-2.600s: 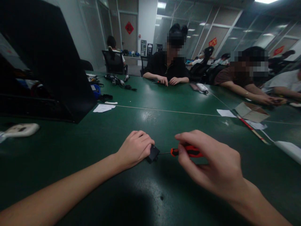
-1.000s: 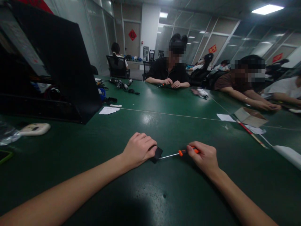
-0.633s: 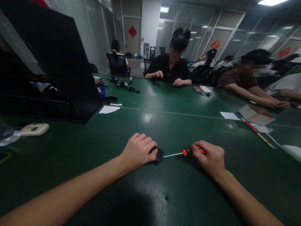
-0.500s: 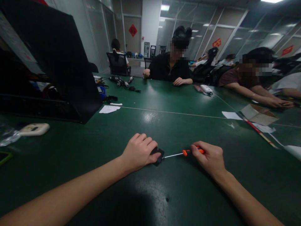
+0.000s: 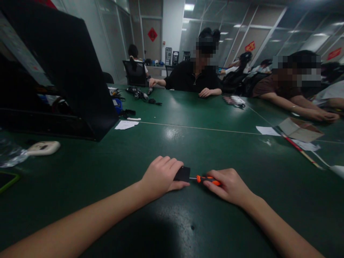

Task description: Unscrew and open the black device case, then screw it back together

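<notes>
Presently, with the black part (image 5: 183,175) as clock centre and 12 straight ahead of me: the part sits in front of me over the green table (image 5: 215,150); cannot tell whether it touches the surface. My left hand (image 5: 162,175), at 9 o'clock, is closed on it, fingers over the top and far side, thumb along the near edge. My right hand (image 5: 228,184), at 3 o'clock, grips the handle of an orange-and-black screwdriver (image 5: 202,179). Its shaft (image 5: 192,178) points to 9 o'clock, the visible length ending at the part's right edge. Tip hidden; seating cannot be judged.

Surroundings: dark case (image 5: 98,93) at 10 o'clock, torn paper (image 5: 125,125) at 11 beside it. Open box (image 5: 305,134) near 2, next to a red-and-yellow stick (image 5: 301,150). Co-worker in black (image 5: 182,77) at 12, one hand extended beside a cable bundle (image 5: 137,93).
</notes>
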`<state>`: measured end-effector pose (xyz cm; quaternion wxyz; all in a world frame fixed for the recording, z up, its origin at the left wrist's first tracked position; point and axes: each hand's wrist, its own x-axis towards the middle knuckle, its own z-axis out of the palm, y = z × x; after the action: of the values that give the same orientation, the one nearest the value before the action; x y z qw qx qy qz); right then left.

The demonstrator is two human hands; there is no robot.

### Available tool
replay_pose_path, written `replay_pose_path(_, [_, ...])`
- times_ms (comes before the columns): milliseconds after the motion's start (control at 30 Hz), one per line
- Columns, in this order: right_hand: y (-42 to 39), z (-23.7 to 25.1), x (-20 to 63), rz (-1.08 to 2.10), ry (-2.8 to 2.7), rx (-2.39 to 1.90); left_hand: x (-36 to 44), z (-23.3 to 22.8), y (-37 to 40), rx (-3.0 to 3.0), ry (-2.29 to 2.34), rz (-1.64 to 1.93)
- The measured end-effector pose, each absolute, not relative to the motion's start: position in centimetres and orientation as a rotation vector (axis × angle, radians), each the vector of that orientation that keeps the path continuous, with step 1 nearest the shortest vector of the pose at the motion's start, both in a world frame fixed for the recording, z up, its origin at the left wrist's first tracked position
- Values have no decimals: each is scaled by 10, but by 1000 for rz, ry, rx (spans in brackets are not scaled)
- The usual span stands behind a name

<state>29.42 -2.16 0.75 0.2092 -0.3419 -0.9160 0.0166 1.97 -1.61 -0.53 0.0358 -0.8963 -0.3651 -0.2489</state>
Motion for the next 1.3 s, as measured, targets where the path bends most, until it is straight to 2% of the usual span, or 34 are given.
replay_pose_path(100, [-21, 9, 294, 11, -2579, -901, 16, -4, -14, -2845, -1103, -864])
replay_pose_path(400, [-20, 1, 288, -466, -2404, -853, 8, -3, -6, -3175, -895, -1237])
replay_pose_path(533, [-22, 0, 284, -400, -2460, -825, -2, 3, 1, -3394, -850, -1163])
replay_pose_path(733, [-27, 1, 282, -411, -2462, -842, -20, 3, 13, -3517, -1283, -933])
replay_pose_path(867, [-29, 0, 277, -355, -2472, -848, -18, -1, 12, -3514, -1352, -933])
replay_pose_path(1033, [-27, 0, 277, 37, -2533, -939, -14, -4, 8, -3507, -1353, -1004])
replay_pose_path(1200, [-24, 2, 281, -36, -2494, -915, -13, -2, 8, -3503, -1267, -1031])
replay_pose_path(1300, [-21, 4, 284, 36, -2505, -882, -13, -3, 8, -3485, -1265, -1014])
